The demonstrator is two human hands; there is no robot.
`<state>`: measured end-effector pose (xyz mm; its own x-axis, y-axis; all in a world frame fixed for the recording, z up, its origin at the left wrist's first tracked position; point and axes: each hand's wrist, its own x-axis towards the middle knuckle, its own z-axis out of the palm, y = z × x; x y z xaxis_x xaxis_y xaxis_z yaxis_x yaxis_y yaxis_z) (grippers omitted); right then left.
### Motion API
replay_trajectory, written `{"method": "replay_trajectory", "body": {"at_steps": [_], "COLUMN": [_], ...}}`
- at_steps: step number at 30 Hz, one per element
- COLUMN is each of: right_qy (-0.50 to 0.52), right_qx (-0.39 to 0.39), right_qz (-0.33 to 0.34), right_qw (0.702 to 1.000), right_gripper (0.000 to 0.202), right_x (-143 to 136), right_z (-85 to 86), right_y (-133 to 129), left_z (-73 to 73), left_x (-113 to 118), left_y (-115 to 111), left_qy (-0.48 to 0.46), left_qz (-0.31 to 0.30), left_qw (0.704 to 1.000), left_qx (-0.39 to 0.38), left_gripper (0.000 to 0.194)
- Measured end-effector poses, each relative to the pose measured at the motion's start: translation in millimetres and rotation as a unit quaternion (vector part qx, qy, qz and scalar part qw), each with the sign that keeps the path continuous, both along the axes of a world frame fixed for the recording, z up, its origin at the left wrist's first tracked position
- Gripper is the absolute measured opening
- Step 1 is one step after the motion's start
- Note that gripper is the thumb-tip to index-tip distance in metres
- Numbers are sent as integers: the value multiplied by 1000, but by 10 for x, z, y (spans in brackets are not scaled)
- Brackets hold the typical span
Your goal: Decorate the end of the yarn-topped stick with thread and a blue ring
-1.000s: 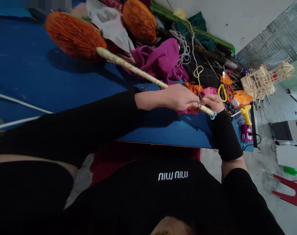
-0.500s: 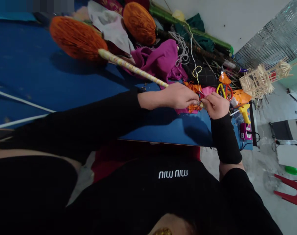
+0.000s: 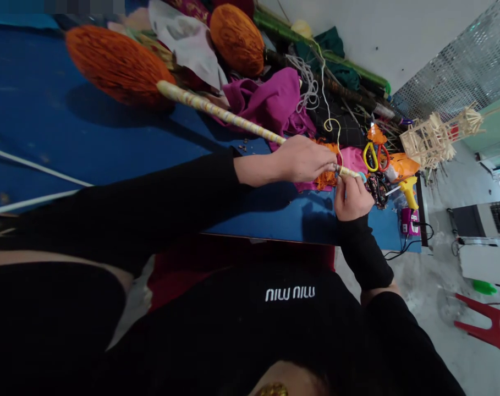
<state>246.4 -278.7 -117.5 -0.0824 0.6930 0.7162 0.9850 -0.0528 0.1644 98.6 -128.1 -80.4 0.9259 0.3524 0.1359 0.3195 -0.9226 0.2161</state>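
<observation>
A long stick [image 3: 227,114] wrapped in pale yellow cord slants across the blue table, with an orange fibre bundle [image 3: 120,66] at its far left end. My left hand [image 3: 305,158] is closed around the stick near its right end. Just beyond, my right hand [image 3: 354,197] pinches the stick's wrapped tip from below, beside a small turquoise end. Thin yellow yarn [image 3: 328,124] runs from between my hands up to a pale yellow ball [image 3: 301,27] at the back. Orange crumpled material [image 3: 327,179] lies beneath my fingers.
Scissors [image 3: 371,158] with yellow and red handles lie right of my hands, near a yellow glue gun [image 3: 408,192] and a purple power strip [image 3: 410,221]. Magenta cloth [image 3: 266,102] and another orange bundle [image 3: 237,39] lie behind. A wooden stick model [image 3: 429,137] stands at right.
My right hand has moved down and left, from above the stick's tip to below it, uncovering the wrapped end. My left hand stays on the stick. The orange bundle has shifted slightly left.
</observation>
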Motion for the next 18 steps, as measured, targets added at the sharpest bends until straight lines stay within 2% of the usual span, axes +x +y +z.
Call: {"method": "replay_trajectory", "body": {"at_steps": [7, 13, 18], "right_qy": [153, 136, 249], "right_qx": [-55, -27, -11], "right_qz": [25, 21, 21], "right_qw": [986, 990, 968], "right_gripper": [30, 30, 37], "right_x": [49, -16, -80], "right_z": [-119, -197, -296], "right_y": [13, 15, 49], "left_z": [-37, 2, -8], "left_x": [-2, -27, -48], "left_y": [11, 3, 33], "left_qy": [-21, -15, -66], "left_qz": [-1, 2, 10], "left_qw": [1000, 1000, 997], "left_qx": [16, -7, -25], "left_gripper": [47, 50, 45]}}
